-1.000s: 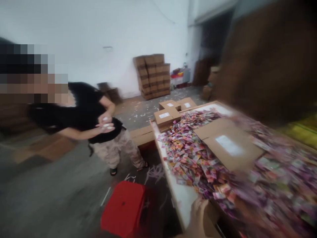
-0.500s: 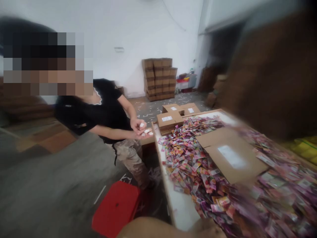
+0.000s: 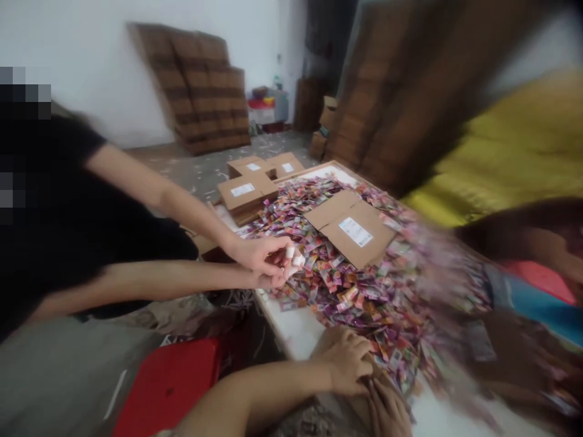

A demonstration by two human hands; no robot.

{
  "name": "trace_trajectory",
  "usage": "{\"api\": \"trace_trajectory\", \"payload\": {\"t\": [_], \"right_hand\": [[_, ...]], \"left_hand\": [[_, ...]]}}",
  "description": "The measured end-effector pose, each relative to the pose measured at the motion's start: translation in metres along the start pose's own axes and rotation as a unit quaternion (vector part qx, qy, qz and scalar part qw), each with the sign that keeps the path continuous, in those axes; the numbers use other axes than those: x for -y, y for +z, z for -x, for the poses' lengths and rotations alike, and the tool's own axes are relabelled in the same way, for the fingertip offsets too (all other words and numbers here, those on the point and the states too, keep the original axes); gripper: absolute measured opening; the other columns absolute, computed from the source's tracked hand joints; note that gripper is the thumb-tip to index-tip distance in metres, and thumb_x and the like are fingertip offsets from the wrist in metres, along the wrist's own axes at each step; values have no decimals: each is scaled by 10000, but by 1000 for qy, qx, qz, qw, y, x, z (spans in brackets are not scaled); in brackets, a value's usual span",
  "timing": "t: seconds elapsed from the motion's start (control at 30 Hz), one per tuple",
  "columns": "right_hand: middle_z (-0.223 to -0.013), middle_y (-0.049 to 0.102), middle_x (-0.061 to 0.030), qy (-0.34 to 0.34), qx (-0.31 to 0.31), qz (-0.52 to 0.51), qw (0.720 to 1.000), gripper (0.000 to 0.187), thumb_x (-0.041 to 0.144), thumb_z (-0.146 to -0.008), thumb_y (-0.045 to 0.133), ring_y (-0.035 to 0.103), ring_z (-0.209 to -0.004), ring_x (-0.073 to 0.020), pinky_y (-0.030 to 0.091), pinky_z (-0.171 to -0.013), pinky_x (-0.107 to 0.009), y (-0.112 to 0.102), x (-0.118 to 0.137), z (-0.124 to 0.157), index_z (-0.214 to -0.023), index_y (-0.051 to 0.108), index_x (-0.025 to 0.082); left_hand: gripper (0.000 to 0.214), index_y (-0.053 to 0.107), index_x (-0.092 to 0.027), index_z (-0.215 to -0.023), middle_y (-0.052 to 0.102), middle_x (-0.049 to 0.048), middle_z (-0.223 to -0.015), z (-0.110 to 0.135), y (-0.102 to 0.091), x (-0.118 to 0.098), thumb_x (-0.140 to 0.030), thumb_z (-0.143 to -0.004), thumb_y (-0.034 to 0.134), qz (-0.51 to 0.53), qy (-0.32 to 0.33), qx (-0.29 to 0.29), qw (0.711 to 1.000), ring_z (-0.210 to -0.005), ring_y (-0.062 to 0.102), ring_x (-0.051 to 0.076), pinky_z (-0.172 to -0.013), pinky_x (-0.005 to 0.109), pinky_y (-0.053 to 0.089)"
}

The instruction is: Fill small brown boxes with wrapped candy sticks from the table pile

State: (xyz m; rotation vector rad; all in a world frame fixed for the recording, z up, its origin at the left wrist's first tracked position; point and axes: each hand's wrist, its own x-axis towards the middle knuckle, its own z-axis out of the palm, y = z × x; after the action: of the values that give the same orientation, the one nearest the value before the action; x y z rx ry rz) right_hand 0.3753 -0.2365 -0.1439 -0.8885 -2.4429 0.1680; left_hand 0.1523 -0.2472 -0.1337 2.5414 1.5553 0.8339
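My left hand (image 3: 348, 361) and my right hand (image 3: 389, 409) make two, and both are on one piece of brown cardboard (image 3: 359, 409). That piece lies under and between them, on my side of the one flat carton (image 3: 350, 227) that rests with its label up on the bench (image 3: 300, 331). My left fingers are bent over the cardboard; my right fingers reach out nearly straight, close together. Blur and overlap hide the undersides, so I cannot tell whether either hand grips it.

Around the flat carton spreads one heap of small packets (image 3: 353, 297), too many to count. Left of the flat carton, one co-worker (image 3: 59, 230) leans in with two hands (image 3: 268, 261) together, fingers curled around small white pieces (image 3: 296, 258); I make out at least two. Beyond the flat carton and to its left I count three labels on boxes (image 3: 248, 191), one in front and two behind, and farther past them one tall stack of cartons (image 3: 195, 91). Nearer me than the flat carton, and left of it, is one red stool (image 3: 168, 388).
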Motion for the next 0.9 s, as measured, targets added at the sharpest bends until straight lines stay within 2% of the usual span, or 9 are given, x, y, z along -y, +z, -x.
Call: {"api": "trace_trajectory", "payload": {"t": [0.07,0.17,0.27,0.4,0.57,0.7,0.77,0.83,0.9], "right_hand": [[-1117,734,-83,-7,9,18,1000,350,441,-982,457,696,-1041,-293,624,-861,-442,13,-14,8,-1043,783,326],[-1192,717,-130,-18,13,55,998,426,433,-1001,411,685,-1080,-294,618,-870,-427,25,-25,17,-1138,760,231],[-1259,680,-146,33,25,72,997,390,366,-1000,449,640,-1152,-301,577,-944,-464,26,-16,21,-1222,712,183],[-1224,684,-139,87,37,92,991,343,337,-990,470,625,-1139,-305,548,-970,-485,21,5,25,-1125,754,201],[-1302,648,-127,74,46,124,988,389,287,-1004,390,549,-1257,-313,482,-1070,-508,21,18,30,-1157,738,205],[-1327,630,-139,68,32,119,990,396,330,-1011,385,517,-1283,-331,479,-1053,-548,23,18,32,-1206,701,193],[-1347,619,-140,73,26,105,991,396,357,-1013,400,500,-1308,-332,472,-1062,-553,26,18,34,-1243,678,193],[-1336,626,-144,89,17,88,992,391,366,-1015,416,510,-1305,-324,474,-1068,-546,30,18,35,-1237,683,187],[-1301,651,-147,117,-2,64,991,392,374,-1016,421,542,-1277,-318,490,-1059,-547,32,21,33,-1196,710,179]], "left_hand": [[502,698,-219,-980,603,92,-1206,-1,-1,3,-677,-860,533,19,9,5,1000,-1201,494,292,-1042,507,280],[479,689,-215,-985,611,86,-1175,-2,0,7,-657,-872,541,33,9,19,999,-1200,490,289,-1081,522,233],[479,689,-213,-995,612,87,-1177,-4,1,8,-657,-848,583,37,3,31,999,-1194,485,290,-1093,515,228],[463,681,-206,-950,604,78,-1186,-7,-1,4,-644,-802,655,46,-20,35,998,-1220,467,295,-1114,502,224],[380,670,-166,-1038,565,126,-1259,-9,-6,-5,-490,-839,672,23,-29,44,998,-1274,440,326,-1148,563,183],[337,693,-195,-997,514,156,-1355,-8,-16,-1,-485,-859,591,56,-7,77,995,-1335,408,347,-1152,605,162],[506,669,-215,-1156,433,188,-1460,-6,-20,4,-587,-825,578,74,29,104,991,-1400,337,392,-1151,636,136],[814,499,-235,-1423,267,230,-1580,-2,-21,10,-685,-755,616,82,88,136,983,-1467,200,466,-1140,676,103],[1007,302,-271,-1549,111,248,-1636,1,-17,13,-666,-709,694,72,118,149,979,-1487,78,524,-1129,706,68]]}}
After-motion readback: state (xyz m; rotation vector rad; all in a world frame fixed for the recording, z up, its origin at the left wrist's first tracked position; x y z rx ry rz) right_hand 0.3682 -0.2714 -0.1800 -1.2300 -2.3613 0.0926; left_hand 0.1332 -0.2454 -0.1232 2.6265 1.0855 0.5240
